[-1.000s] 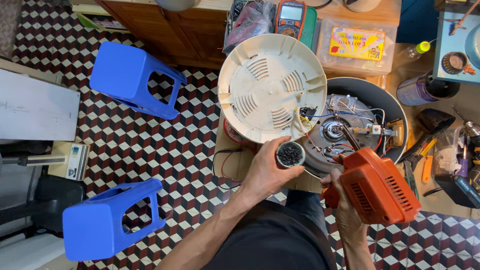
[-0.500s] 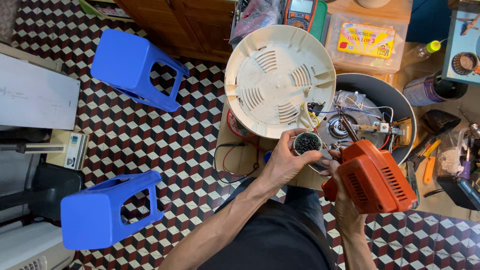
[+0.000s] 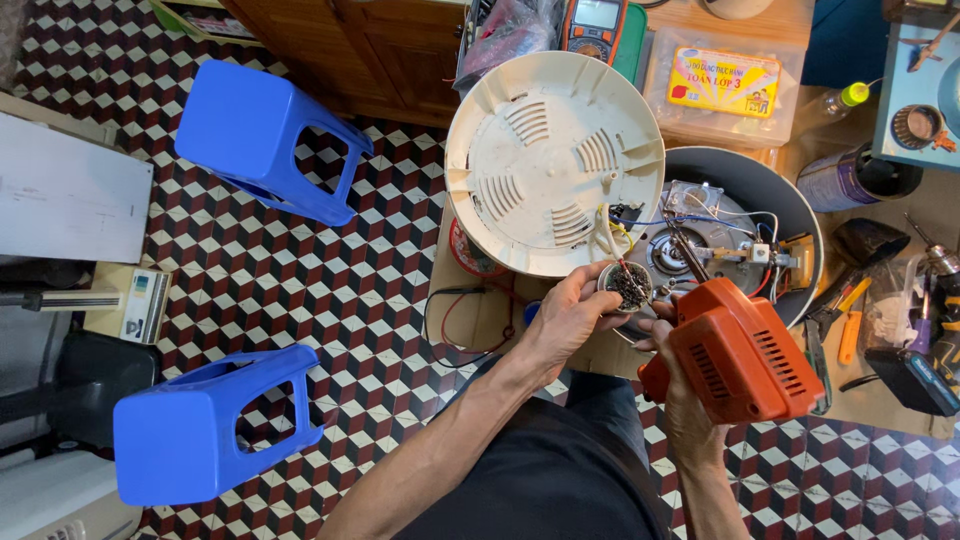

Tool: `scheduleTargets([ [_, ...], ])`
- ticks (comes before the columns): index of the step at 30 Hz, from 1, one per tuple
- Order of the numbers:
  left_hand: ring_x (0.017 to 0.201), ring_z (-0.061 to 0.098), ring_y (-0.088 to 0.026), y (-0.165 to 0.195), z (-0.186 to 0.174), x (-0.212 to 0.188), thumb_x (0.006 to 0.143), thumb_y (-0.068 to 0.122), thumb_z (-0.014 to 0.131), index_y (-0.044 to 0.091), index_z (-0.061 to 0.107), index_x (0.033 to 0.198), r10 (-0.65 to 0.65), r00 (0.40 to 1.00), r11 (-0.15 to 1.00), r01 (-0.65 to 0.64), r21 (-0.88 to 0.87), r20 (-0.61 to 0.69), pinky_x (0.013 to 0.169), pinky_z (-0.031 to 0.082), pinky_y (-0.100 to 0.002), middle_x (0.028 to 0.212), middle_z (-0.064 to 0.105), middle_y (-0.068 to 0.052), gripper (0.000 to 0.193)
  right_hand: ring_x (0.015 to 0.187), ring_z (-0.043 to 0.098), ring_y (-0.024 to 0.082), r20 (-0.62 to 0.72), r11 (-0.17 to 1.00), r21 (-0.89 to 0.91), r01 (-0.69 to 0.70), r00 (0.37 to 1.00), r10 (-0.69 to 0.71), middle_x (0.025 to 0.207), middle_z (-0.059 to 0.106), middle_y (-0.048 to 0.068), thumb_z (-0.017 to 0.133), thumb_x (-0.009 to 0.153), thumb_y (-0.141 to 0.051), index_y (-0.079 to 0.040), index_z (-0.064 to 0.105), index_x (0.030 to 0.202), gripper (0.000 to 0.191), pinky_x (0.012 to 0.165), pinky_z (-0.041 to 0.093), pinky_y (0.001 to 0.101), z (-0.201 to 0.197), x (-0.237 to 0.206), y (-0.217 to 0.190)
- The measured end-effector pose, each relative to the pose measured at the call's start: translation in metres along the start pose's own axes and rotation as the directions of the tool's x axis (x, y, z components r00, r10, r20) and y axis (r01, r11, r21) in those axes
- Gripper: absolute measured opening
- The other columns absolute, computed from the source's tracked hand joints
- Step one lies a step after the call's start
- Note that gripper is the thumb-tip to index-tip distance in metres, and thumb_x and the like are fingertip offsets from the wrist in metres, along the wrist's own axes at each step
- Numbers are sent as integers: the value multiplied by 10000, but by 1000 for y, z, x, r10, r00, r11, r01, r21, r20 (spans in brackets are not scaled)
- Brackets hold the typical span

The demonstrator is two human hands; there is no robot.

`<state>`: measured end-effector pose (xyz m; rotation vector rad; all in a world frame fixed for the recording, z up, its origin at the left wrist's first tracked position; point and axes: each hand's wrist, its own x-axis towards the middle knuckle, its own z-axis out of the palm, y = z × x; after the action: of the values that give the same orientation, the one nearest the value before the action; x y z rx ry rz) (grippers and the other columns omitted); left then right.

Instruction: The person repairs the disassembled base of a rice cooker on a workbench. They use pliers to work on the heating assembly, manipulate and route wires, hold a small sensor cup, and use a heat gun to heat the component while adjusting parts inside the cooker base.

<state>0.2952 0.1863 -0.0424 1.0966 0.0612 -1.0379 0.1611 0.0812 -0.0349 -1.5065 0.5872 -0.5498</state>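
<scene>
Hands meet just below the round cream plastic cover (image 3: 545,160), which stands tilted against the open grey appliance body (image 3: 790,205). The left hand (image 3: 565,320) is curled around a small round tin (image 3: 627,285) holding a dark, grainy paste, gripping it from the side just under the cover's lower rim. The right hand (image 3: 672,385) is clenched on the handle of an orange soldering gun (image 3: 735,350), held just right of the tin; its thin tip (image 3: 690,255) reaches up toward the wiring (image 3: 715,225) inside the grey body, right of the cover. White and yellow wires run from the cover's lower edge down to the tin. Left of the cover, on the chequered tile floor (image 3: 380,270), stand two blue plastic stools (image 3: 265,140), well apart from it. Above the cover lies an orange-edged meter (image 3: 597,25) beside a clear plastic box (image 3: 725,85). Far right of the cover, pliers with yellow handles (image 3: 848,320) lie among other tools.
</scene>
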Motion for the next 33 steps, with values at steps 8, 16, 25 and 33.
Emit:
scheduleTargets([
  [8, 1024, 653, -112, 8, -2, -4, 972, 135, 499, 23, 467, 1489, -40, 999, 999, 40, 15, 32, 878, 597, -268, 1234, 642, -87, 530, 939, 732, 179, -9, 1000, -23, -20, 1000, 20, 1216, 726, 147, 676, 1003, -105, -6, 647, 1262, 279, 830, 634, 335, 1, 1, 3],
  [16, 968, 661, -145, 5, 9, -7, 868, 189, 714, -1, 435, 1493, 41, 999, 998, -40, 57, -33, 871, 554, -255, 1179, 632, -111, 711, 894, 726, 166, -16, 999, -11, -37, 999, 37, 1187, 727, 138, 692, 972, -117, -16, 628, 1266, 318, 811, 645, 348, 4, 0, 0],
  [25, 1042, 674, -163, -13, 17, -3, 827, 157, 769, -41, 339, 1502, 161, 987, 986, -160, 36, -22, 914, 580, -288, 1215, 629, -133, 824, 910, 721, 171, 33, 999, -47, 14, 999, -12, 1147, 727, 139, 674, 1005, -98, 6, 651, 1273, 288, 854, 630, 345, -6, -3, 6],
  [33, 1033, 659, -164, -17, 27, -7, 847, 129, 755, -32, 340, 1504, 145, 982, 985, -154, -77, -119, 885, 574, -293, 1199, 640, -131, 795, 906, 721, 165, 26, 1000, 3, -23, 999, 23, 1084, 737, 121, 681, 998, -113, 13, 645, 1253, 287, 839, 633, 329, -6, 0, 3],
])
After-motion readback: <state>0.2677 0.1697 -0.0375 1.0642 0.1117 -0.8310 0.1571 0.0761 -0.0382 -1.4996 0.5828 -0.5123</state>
